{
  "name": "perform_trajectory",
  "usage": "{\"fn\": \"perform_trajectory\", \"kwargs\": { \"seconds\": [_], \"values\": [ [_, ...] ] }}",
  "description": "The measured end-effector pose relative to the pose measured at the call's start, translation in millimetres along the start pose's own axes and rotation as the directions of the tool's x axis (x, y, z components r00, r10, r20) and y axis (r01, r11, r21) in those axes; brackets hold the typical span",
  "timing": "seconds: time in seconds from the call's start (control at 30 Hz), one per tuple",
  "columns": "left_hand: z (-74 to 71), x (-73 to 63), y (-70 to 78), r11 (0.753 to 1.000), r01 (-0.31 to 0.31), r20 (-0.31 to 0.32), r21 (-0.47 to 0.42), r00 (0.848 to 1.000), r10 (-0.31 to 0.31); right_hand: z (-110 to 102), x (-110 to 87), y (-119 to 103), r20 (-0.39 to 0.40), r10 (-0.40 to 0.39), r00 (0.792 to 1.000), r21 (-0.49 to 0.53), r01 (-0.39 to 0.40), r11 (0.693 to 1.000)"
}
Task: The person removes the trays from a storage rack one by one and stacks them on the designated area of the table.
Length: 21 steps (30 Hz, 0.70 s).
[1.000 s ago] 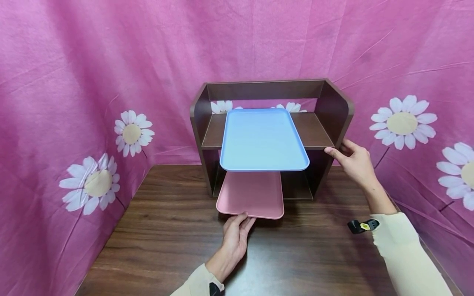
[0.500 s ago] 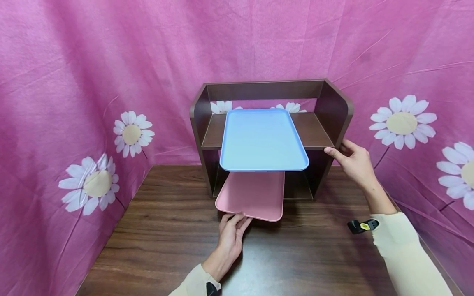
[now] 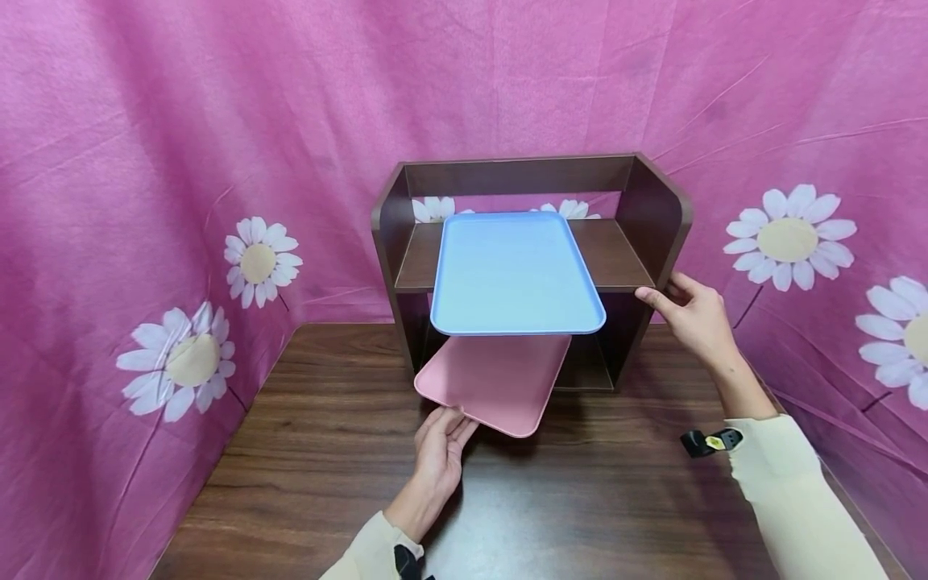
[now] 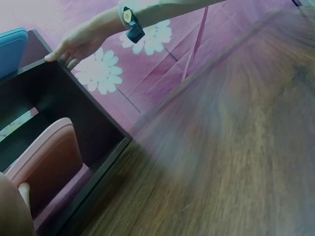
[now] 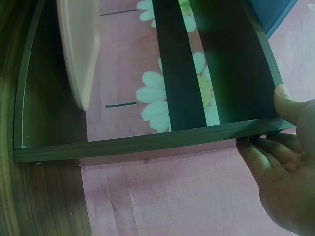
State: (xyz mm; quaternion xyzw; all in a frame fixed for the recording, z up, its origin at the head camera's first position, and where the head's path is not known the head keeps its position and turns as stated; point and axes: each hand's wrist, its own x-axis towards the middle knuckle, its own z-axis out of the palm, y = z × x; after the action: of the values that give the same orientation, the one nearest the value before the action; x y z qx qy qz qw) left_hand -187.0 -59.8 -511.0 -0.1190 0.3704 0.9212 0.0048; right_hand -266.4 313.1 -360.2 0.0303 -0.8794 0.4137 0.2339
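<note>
My left hand (image 3: 440, 455) pinches the front edge of a pink tray (image 3: 500, 379), thumb on top and fingers beneath. The tray is turned at an angle, its back part reaching into the lower compartment of a dark brown shelf (image 3: 518, 179). Above it, a light blue tray (image 3: 516, 274) lies on the upper board and juts out past the front, hiding the pink tray's rear in the head view. With thumb in front and fingers behind, my right hand (image 3: 694, 316) grips the shelf's right side panel, as the right wrist view also shows.
The shelf stands at the back of a brown wood-grain table (image 3: 312, 451). A pink curtain (image 3: 326, 97) printed with white daisies hangs behind and at both sides. Each wrist wears a black strap.
The pink tray has swung round, its front left corner going left and its right corner coming nearer. My left hand has shifted left with it. The right hand and blue tray stay put.
</note>
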Motion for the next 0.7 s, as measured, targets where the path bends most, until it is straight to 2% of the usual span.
{"fn": "perform_trajectory", "kwargs": {
  "seconds": [0.23, 0.5, 0.7],
  "values": [
    [-2.7, 5.4, 11.0, 1.000, -0.002, 0.021, 0.009, 1.000, 0.001, -2, -0.8, 1, -0.002, 0.011, 1.000, 0.008, -0.011, 1.000],
    [-8.4, 14.1, 27.4, 0.998, -0.001, 0.088, 0.061, 0.996, -0.005, -2, 0.3, -1, -0.006, 0.008, 1.000, 0.002, -0.008, 1.000],
    [-16.4, 21.5, 36.8, 0.993, 0.002, 0.160, 0.117, 0.987, -0.021, -2, -0.4, -2, -0.006, 0.005, 1.000, -0.004, -0.005, 1.000]
  ]
}}
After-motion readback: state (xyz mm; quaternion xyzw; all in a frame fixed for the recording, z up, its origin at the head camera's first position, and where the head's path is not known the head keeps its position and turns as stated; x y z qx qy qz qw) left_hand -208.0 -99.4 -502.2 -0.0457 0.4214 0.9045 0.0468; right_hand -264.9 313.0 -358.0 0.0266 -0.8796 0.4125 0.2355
